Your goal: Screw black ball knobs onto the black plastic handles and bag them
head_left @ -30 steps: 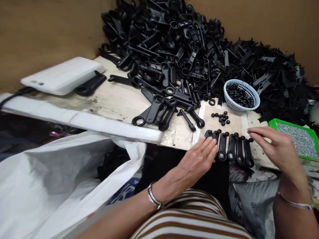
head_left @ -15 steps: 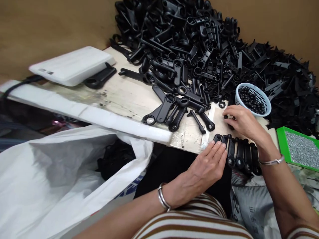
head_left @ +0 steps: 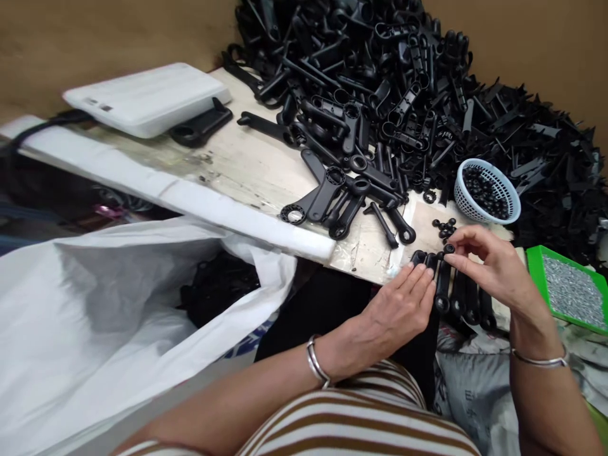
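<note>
Your left hand (head_left: 399, 307) lies flat, fingers together, pinning the row of black plastic handles (head_left: 451, 285) at the surface's near edge, lower right. Your right hand (head_left: 491, 266) pinches a small black cap (head_left: 449, 249); next, seat it precisely on a handle end.

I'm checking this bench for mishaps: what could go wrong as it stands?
1. The row of handles overhangs the table edge; a nudge from the left hand might tip some off.
2. The small cap pinched in the right hand could slip and be lost among the loose caps.
3. The big pile might slide onto the basket.
</note>
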The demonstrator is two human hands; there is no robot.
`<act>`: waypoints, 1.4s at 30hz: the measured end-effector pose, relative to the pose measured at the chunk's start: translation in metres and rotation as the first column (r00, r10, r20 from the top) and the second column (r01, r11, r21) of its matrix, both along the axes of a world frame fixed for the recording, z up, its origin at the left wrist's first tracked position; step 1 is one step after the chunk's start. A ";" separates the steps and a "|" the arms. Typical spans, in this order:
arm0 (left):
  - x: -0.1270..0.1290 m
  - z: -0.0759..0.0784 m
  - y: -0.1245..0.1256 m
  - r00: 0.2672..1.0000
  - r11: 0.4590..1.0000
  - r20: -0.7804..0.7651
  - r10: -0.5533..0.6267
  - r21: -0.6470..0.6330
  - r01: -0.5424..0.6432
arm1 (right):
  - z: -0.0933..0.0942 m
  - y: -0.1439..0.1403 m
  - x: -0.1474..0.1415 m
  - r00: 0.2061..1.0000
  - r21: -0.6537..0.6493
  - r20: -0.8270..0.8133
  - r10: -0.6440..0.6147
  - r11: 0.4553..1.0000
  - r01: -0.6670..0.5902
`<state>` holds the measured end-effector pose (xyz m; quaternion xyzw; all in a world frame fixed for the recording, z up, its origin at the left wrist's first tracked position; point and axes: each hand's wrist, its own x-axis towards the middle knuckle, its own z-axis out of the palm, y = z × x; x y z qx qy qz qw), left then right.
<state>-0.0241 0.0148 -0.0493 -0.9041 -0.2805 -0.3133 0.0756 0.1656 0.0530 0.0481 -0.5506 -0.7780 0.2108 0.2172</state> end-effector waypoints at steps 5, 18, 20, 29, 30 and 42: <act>-0.002 0.004 0.000 1.000 1.000 -0.023 -0.008 -0.016 0.008 | -0.003 -0.006 -0.007 0.958 0.156 0.247 0.147 0.969 -0.189; -0.005 0.006 -0.001 0.997 0.997 -0.074 -0.023 -0.078 0.017 | -0.012 -0.001 -0.022 0.883 0.149 0.438 0.172 0.954 -0.259; -0.005 0.005 -0.001 0.997 0.997 -0.077 -0.023 -0.079 0.017 | -0.012 -0.001 -0.022 0.870 0.154 0.454 0.190 0.945 -0.287; -0.004 0.006 0.000 0.997 0.998 -0.074 -0.022 -0.067 0.017 | -0.015 0.001 -0.023 0.827 0.173 0.523 0.206 0.924 -0.340; -0.004 0.007 0.000 0.997 0.998 -0.071 -0.021 -0.066 0.016 | -0.015 0.002 -0.022 0.828 0.164 0.519 0.213 0.926 -0.341; -0.005 0.007 0.000 0.998 0.995 -0.061 -0.018 -0.094 0.012 | -0.001 0.005 -0.033 0.749 -0.006 0.564 0.346 0.910 -0.416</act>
